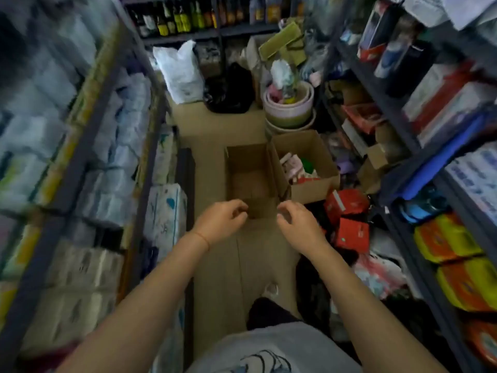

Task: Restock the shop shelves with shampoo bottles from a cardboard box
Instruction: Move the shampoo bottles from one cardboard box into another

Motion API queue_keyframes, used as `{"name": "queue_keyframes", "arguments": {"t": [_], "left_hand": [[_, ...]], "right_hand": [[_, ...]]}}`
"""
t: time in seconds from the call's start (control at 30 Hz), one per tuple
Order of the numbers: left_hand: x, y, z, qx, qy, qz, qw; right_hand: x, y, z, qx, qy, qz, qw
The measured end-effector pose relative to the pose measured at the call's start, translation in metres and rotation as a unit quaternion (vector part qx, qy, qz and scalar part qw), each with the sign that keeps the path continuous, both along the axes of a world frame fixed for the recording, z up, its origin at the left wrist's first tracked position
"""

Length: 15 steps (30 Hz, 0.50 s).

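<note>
Bare cardboard box (251, 181) (neighbour box (312, 170) cluttered)

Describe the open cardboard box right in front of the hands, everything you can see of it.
The cardboard box is plain brown corrugated card, upright on the cardboard-lined floor, its top open. Its inside looks empty: only bare walls and bottom show, no bottles. Its right side sits against a second open box that holds mixed goods. The left hand and right hand hover at its near edge with fingers loosely curled; whether they touch it is unclear.
</note>
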<state>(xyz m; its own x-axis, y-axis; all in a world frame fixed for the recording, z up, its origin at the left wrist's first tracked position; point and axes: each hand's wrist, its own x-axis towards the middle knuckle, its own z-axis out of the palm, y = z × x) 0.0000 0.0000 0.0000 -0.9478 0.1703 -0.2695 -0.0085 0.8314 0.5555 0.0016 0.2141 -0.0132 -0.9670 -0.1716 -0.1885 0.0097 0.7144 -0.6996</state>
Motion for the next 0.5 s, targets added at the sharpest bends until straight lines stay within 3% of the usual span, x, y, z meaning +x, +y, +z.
{"name": "queue_keyframes", "arguments": {"t": [0.23, 0.37, 0.5], "left_hand": [[-0.192, -0.016, -0.010, 0.033, -0.065, 0.012, 0.997], [-0.298, -0.027, -0.058, 0.078, -0.118, 0.020, 0.990], [-0.414, -0.021, -0.136, 0.092, -0.155, 0.018, 0.983]], "right_hand": [[-0.192, -0.015, -0.006, 0.007, -0.065, -0.017, 0.998], [-0.293, -0.022, -0.042, 0.007, -0.115, -0.041, 0.993], [-0.394, -0.016, -0.114, -0.006, -0.140, -0.122, 0.983]]}}
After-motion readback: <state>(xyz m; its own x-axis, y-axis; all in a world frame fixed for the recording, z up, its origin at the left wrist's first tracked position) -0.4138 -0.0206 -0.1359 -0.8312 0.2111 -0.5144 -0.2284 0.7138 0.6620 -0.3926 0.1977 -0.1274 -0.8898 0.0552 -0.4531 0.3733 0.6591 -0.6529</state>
